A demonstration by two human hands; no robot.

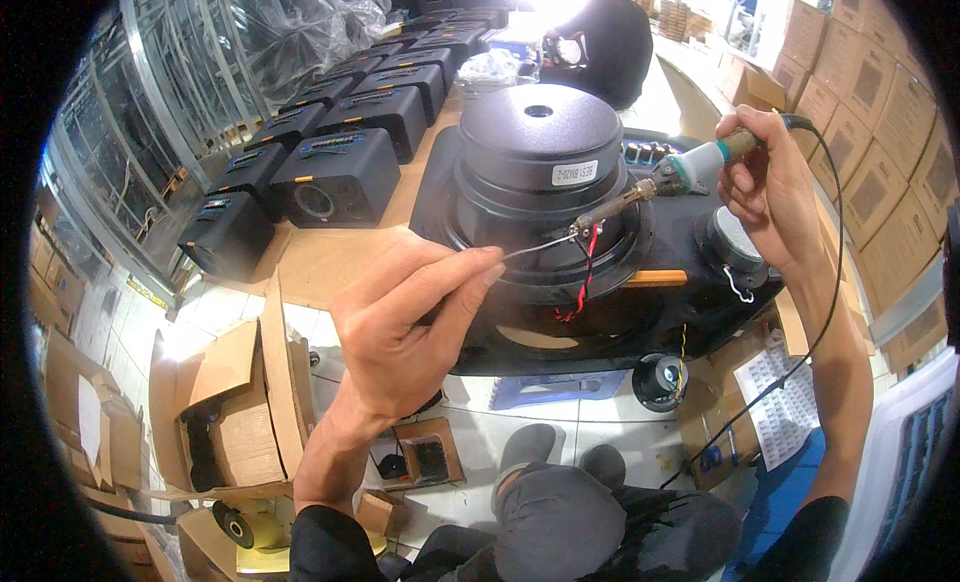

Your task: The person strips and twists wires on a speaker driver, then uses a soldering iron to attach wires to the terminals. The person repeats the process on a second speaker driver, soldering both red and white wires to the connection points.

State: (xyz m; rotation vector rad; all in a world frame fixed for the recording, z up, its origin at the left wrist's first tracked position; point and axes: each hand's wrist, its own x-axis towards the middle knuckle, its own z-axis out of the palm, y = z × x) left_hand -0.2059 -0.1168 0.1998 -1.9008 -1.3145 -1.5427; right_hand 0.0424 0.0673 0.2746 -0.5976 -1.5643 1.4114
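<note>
Between the thumb and fingertips of my left hand point(400, 322) is a thin length of solder wire point(540, 246). Its far end reaches a terminal on the side of a large black speaker driver point(540, 132). My right hand point(775, 187) grips a teal-and-grey soldering iron point(690, 172), its tip pointing down-left at that same terminal. Twisted red and black wires point(590, 267) hang there. The driver rests magnet-up on a black speaker cabinet point(490, 327). Right of the wires lies an orange strip point(655, 279). A smaller silver-backed driver point(735, 237) sits farther right.
The iron's black cord point(838, 222) loops down past my right forearm. Finished-looking black speaker boxes point(335, 182) line the bench at far left. Another person point(605, 47) sits beyond. Open cartons point(225, 412) stand lower left; stacked cartons point(900, 162) line the right.
</note>
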